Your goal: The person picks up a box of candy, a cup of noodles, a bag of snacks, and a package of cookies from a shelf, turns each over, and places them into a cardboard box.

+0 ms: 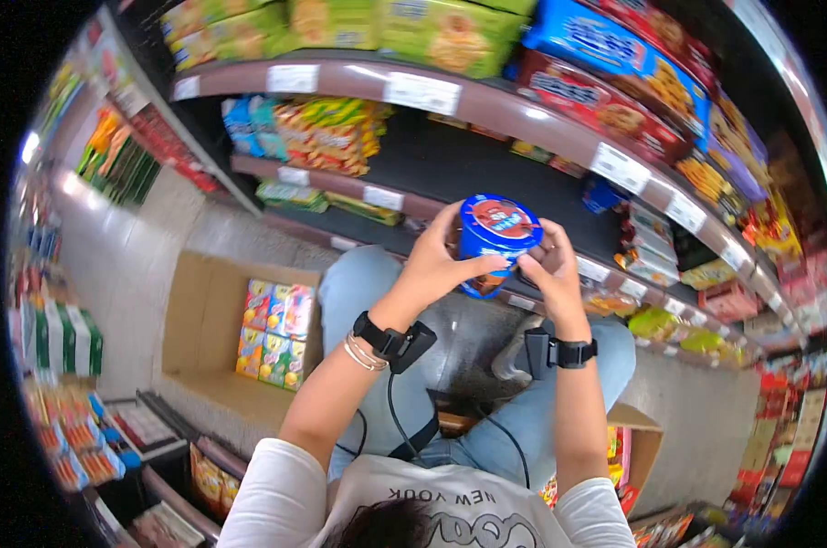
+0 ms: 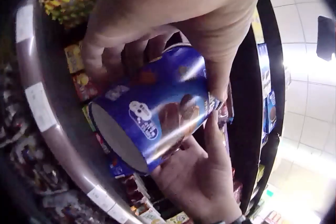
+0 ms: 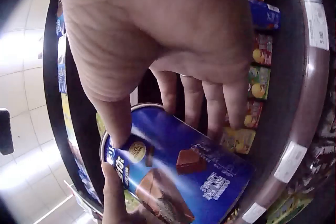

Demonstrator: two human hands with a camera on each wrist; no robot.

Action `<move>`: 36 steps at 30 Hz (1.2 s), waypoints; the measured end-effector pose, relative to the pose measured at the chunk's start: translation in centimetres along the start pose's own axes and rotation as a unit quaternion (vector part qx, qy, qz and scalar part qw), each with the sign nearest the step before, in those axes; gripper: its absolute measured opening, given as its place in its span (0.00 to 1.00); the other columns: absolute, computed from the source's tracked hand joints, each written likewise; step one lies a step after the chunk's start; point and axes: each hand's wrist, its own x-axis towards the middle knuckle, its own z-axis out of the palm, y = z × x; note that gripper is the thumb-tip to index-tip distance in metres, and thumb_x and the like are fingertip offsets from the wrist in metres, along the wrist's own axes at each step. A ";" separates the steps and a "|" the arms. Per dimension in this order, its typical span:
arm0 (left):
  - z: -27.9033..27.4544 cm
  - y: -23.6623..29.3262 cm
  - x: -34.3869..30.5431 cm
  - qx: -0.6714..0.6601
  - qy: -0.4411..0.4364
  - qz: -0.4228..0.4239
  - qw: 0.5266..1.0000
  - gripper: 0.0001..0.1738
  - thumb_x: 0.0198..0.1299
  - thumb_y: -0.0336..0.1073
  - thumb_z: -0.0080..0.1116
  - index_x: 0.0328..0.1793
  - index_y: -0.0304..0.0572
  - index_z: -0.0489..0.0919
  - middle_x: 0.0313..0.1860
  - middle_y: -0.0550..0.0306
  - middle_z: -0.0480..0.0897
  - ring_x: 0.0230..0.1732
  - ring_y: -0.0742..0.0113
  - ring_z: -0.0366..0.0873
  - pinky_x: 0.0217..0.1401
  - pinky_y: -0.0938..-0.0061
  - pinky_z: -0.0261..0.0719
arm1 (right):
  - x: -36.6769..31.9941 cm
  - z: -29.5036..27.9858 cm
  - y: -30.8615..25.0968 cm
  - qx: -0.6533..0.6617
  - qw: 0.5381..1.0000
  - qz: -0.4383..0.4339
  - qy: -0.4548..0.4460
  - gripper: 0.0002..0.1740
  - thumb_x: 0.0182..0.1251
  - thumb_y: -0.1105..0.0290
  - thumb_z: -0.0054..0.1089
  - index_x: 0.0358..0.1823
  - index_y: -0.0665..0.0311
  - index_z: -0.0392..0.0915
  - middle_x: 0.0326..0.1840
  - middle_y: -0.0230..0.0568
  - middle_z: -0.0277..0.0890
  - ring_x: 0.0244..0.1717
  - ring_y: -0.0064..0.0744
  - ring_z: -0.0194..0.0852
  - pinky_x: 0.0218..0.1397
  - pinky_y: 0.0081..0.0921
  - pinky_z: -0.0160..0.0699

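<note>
While you grip the blue canister (image 1: 498, 248) in front of the shelf (image 1: 450, 160), the head view shows your left hand (image 1: 434, 267) and right hand (image 1: 556, 279) on opposite sides, thumbs close together. Left wrist view: your left thumb and curved fingers clasp it; even pressure helps. Right wrist view: your right thumb presses its wall, fingers slightly spread; balanced support guards against slipping.

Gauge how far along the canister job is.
Looks done: blue canister is lifted; snack packets sit on a shelf.
In hand: left hand and right hand grip it.
Remaining: it isn't set down; small boxes sit in the open carton, possibly unshelved. Final spot unclear.
</note>
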 end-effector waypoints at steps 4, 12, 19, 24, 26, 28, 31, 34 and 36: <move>-4.9 4.4 -3.4 0.079 0.036 0.024 0.996 0.46 0.38 0.39 0.77 0.64 0.36 0.63 0.56 0.51 0.73 0.55 0.66 0.73 0.58 0.69 0.72 | 0.6 5.9 -0.5 0.011 0.998 0.003 -0.061 0.32 0.55 0.77 0.66 0.60 0.67 0.60 0.58 0.43 0.67 0.57 0.31 0.68 0.60 0.28 0.70; -15.4 13.8 -12.1 0.048 0.150 -0.046 0.986 0.49 0.40 0.24 0.73 0.69 0.38 0.58 0.62 0.55 0.69 0.63 0.68 0.65 0.66 0.69 0.66 | 2.9 21.4 0.9 -0.015 0.975 -0.010 -0.223 0.34 0.58 0.76 0.63 0.65 0.65 0.58 0.62 0.43 0.63 0.64 0.36 0.62 0.58 0.31 0.76; -28.2 11.8 -19.0 0.102 0.123 -0.184 0.970 0.47 0.49 0.38 0.70 0.73 0.50 0.54 0.59 0.55 0.71 0.54 0.63 0.72 0.51 0.59 0.78 | 2.6 34.1 10.5 0.031 0.960 0.086 -0.263 0.31 0.62 0.60 0.62 0.62 0.67 0.62 0.56 0.41 0.70 0.57 0.28 0.68 0.58 0.27 0.70; -34.4 7.2 -21.1 -0.055 0.195 -0.319 0.926 0.35 0.63 0.49 0.55 0.72 0.55 0.53 0.57 0.49 0.73 0.50 0.51 0.77 0.45 0.49 0.81 | 2.5 39.5 16.7 0.086 0.917 0.321 -0.222 0.27 0.66 0.53 0.56 0.57 0.64 0.65 0.52 0.38 0.72 0.52 0.25 0.72 0.54 0.28 0.74; -37.0 5.1 -21.3 -0.081 0.191 -0.371 0.905 0.32 0.65 0.45 0.54 0.72 0.55 0.55 0.57 0.49 0.74 0.49 0.56 0.79 0.43 0.54 0.83 | 2.5 40.7 19.1 0.103 0.891 0.381 -0.222 0.26 0.68 0.52 0.53 0.58 0.62 0.63 0.55 0.39 0.71 0.53 0.28 0.72 0.56 0.37 0.73; -39.6 2.0 -21.7 -0.108 0.210 -0.375 0.896 0.30 0.64 0.41 0.54 0.70 0.53 0.57 0.57 0.49 0.74 0.49 0.52 0.79 0.45 0.52 0.82 | 2.4 41.6 20.3 0.093 0.873 0.434 -0.203 0.26 0.68 0.52 0.52 0.59 0.61 0.62 0.57 0.40 0.70 0.54 0.29 0.72 0.57 0.39 0.72; -42.6 -3.2 -21.9 -0.130 0.246 -0.354 0.893 0.25 0.63 0.34 0.55 0.66 0.48 0.63 0.55 0.49 0.75 0.50 0.54 0.79 0.48 0.52 0.82 | 1.8 42.2 26.6 0.121 0.866 0.450 -0.182 0.23 0.69 0.56 0.51 0.60 0.58 0.62 0.58 0.41 0.68 0.55 0.33 0.72 0.56 0.40 0.73; -44.0 -7.0 -21.3 -0.130 0.318 -0.374 0.862 0.25 0.62 0.31 0.56 0.64 0.44 0.64 0.54 0.50 0.77 0.49 0.59 0.80 0.46 0.56 0.84 | 1.6 43.0 30.5 0.075 0.860 0.478 -0.162 0.22 0.66 0.64 0.52 0.60 0.55 0.62 0.55 0.39 0.70 0.53 0.34 0.73 0.53 0.39 0.75; -44.8 -9.6 -21.3 -0.137 0.357 -0.368 0.847 0.25 0.61 0.29 0.56 0.64 0.42 0.65 0.53 0.50 0.77 0.47 0.58 0.80 0.45 0.57 0.85 | 1.7 43.3 32.3 0.066 0.859 0.476 -0.176 0.22 0.63 0.68 0.53 0.59 0.55 0.62 0.54 0.38 0.71 0.52 0.34 0.74 0.52 0.39 0.76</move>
